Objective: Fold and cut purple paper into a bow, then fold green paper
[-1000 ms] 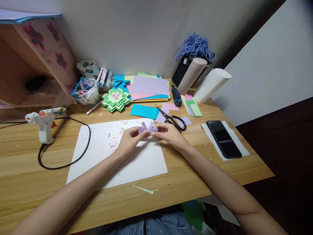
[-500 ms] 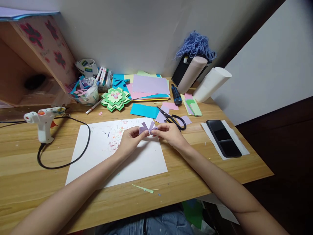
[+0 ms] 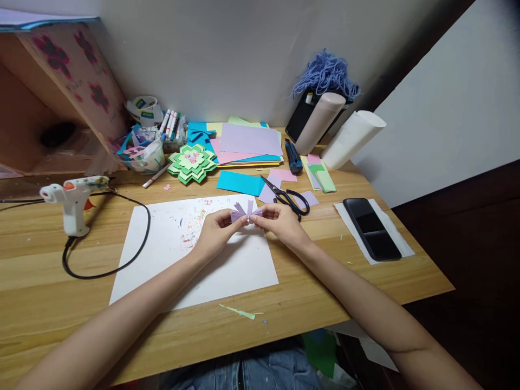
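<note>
Both hands meet over a white sheet (image 3: 227, 271) stained with paint smears. Between them is a small folded lilac paper piece (image 3: 246, 210) with strips fanning upward. My left hand (image 3: 217, 230) pinches its left side with fingers closed. My right hand (image 3: 281, 223) pinches its right side, fingers curled onto it. The paper piece is held just above the sheet.
Black scissors (image 3: 289, 199) lie just beyond my right hand. A white glue gun (image 3: 73, 197) stands at the left, its black cord looping by the sheet. Coloured paper stack (image 3: 247, 143), green layered paper flower (image 3: 192, 163), markers, a phone (image 3: 371, 227) at right, paper rolls behind.
The fingers have shifted slightly on the lilac paper piece and its strips have been turned a little; the hands stay in the same place over the white sheet.
</note>
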A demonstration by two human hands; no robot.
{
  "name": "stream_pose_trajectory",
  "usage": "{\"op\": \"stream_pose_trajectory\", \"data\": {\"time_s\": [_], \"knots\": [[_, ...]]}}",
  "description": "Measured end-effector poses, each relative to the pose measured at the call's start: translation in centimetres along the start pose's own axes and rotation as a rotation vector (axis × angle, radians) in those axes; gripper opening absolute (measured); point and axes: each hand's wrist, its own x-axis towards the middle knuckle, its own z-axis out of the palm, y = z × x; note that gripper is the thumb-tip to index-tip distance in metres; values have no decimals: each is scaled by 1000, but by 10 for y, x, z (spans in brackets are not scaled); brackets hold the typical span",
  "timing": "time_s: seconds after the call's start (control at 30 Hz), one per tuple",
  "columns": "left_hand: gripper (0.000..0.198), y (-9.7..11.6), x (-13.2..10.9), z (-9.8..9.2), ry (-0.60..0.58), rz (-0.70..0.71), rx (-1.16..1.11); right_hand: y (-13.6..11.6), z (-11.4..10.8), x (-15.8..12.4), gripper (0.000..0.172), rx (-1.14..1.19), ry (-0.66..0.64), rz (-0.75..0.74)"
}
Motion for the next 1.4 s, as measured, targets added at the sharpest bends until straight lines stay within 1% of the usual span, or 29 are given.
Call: {"op": "stream_pose_trajectory", "data": {"time_s": [0.2,0.4,0.57,0.9,1.1,1.2,1.3,1.4], "knots": [[25,-1,0,0,2,10,38,2,0,1,26,-7,-3,-7],[22,-5,0,0,0,19,32,4,3,0,24,-36,51,-53],[22,-4,0,1,-16,38,55,3,-2,1,22,-33,-67,-31],[20,-8,2,-1,-1,35,54,-1,-3,2,22,40,-149,-2],[18,-9,2,-1,-8,30,32,0,-4,1,23,-21,-130,-49],[19,-9,3,0,-4,36,32,3,-6,2,22,-50,-84,-67],[22,-7,2,0,-4,37,38,6,-7,4,20,-20,-62,-45],[24,-6,2,0,-8,30,71,7,-6,5,18,43,-81,-12]]}}
